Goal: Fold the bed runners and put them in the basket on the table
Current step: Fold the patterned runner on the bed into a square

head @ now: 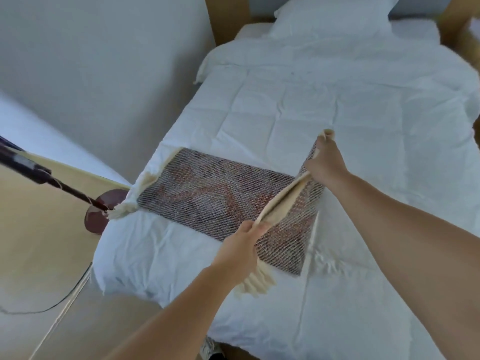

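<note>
A woven bed runner (207, 193) lies across the foot of a bed (363, 105), on top of the white cover. It is red and grey, with cream tassels at its ends. One end with tassels hangs a little over the left edge of the bed.

The person holds the other end up with both hands. The left hand (240, 246) pinches the near corner between its fingers (255, 227). The right hand (326, 162) pinches the far corner, with its fingers pressed tight on the cloth. Each hand takes one corner so the edge stays straight and flat. That way the cloth will not bunch up when it is laid over.

The lifted end already leans over the part that still lies on the bed. I think this is the first fold, end to end. Next, the held edge probably needs to go over to the left end, so the tassels meet.

A pillow (335, 16) sits at the head of the bed. A dark stand (26, 165) with a round foot is on the floor to the left. No basket and no desk can be seen here, so putting the runner away comes later.
</note>
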The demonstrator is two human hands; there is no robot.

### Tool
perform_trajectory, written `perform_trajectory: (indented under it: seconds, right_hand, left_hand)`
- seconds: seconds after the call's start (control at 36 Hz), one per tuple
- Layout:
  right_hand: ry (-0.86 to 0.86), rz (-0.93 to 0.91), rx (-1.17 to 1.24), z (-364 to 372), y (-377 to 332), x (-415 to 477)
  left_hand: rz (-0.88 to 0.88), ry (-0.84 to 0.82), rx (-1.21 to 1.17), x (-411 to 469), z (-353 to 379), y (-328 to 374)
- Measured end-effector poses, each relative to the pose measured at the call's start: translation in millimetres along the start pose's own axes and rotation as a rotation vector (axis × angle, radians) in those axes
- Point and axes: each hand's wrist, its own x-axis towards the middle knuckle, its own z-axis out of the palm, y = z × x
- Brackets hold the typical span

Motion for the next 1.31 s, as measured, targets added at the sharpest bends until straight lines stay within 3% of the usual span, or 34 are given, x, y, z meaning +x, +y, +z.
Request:
perform_trajectory:
  seconds: [0.11,0.36,0.58,1.06,1.31]
  right_hand:
    - [0.013,-0.016,-0.019,30.8,-37.1,10.2]
    - [-0.006,0.15,-0.144,116.6,-129.9,30.2]
    - [-0.135,0.09,-0.138,207.0,-182.0,57.9]
    - [-0.289,-0.077,-0.308,341.8,-238.9,147.7]
    - [-0.301,0.036,-0.347,460.1,-249.9,205.6]
  left_hand:
    - [0.039,0.021,0.004,0.2,-27.8,-38.8]
    - [0.107,-0.076,0.017,16.4,-85.0,-150.6]
    - [0.03,-0.114,0.044,32.9,-116.5,-226.7]
    - [-0.208,-0.029,-0.068,91.9,-162.4,-364.4]
    - [-0.22,-0.141,-0.164,154.3,-165.0,-475.2]
